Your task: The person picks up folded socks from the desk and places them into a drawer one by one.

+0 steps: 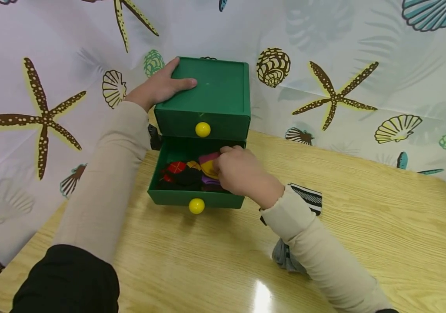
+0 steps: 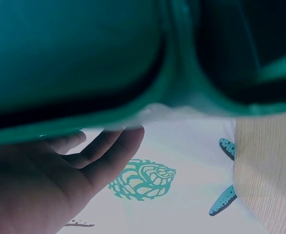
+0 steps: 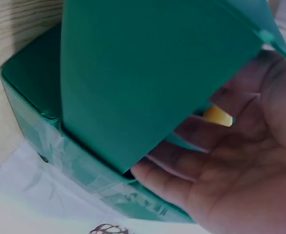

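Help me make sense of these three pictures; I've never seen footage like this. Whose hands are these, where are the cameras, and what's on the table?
A person wears three cameras: one on the head, one on each wrist. In the head view, the left hand rests on top of a small green drawer box. The right hand reaches into its open lower drawer, touching colourful socks. On the wooden table lie a striped sock and a grey cloth. The wrist views show blurred close-ups of the green box beside each hand.

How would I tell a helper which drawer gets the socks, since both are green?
On the wooden table stands a green two-drawer box. Pick the lower drawer: it alone is pulled out, showing colourful argyle socks beneath the right hand.
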`<action>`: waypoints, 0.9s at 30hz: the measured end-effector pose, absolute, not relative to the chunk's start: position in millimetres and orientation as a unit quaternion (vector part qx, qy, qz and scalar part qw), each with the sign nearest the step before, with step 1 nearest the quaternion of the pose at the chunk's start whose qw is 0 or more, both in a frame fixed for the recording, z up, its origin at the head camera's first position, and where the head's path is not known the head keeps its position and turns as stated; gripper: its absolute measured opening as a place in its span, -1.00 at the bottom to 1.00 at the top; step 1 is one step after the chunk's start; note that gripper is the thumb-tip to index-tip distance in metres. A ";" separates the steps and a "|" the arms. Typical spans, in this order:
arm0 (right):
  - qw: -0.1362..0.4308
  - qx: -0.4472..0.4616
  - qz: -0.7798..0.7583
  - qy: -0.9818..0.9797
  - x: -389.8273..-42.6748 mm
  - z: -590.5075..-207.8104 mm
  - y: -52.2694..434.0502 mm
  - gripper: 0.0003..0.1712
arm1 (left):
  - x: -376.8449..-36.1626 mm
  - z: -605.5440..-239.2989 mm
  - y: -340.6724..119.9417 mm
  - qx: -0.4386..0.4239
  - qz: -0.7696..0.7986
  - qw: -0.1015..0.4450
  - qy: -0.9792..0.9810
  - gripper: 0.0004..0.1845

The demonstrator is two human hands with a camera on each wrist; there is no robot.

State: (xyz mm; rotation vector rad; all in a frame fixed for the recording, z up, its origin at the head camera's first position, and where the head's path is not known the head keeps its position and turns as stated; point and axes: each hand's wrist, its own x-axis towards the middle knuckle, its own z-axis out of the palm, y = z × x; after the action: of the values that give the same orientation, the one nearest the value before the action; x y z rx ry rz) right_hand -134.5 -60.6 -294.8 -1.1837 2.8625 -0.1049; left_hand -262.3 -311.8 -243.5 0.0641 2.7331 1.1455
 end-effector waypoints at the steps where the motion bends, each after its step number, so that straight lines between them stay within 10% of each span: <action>1: 0.023 -0.394 -0.045 0.918 -135.0 -294.4 -57.2 -0.83 | -262.4 -243.5 -311.4 0.022 0.384 0.089 0.919 0.02; 27: 0.031 -0.399 -0.199 0.895 -101.3 -319.8 -26.7 -0.62 | -261.5 -240.5 -309.3 0.018 0.380 0.097 0.920 0.03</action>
State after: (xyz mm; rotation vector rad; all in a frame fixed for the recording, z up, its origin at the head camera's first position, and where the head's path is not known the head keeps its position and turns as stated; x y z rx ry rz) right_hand -101.3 -26.7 -319.8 -1.2298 2.7561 -0.6125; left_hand -261.5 -309.3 -240.5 0.0531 2.7246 1.1242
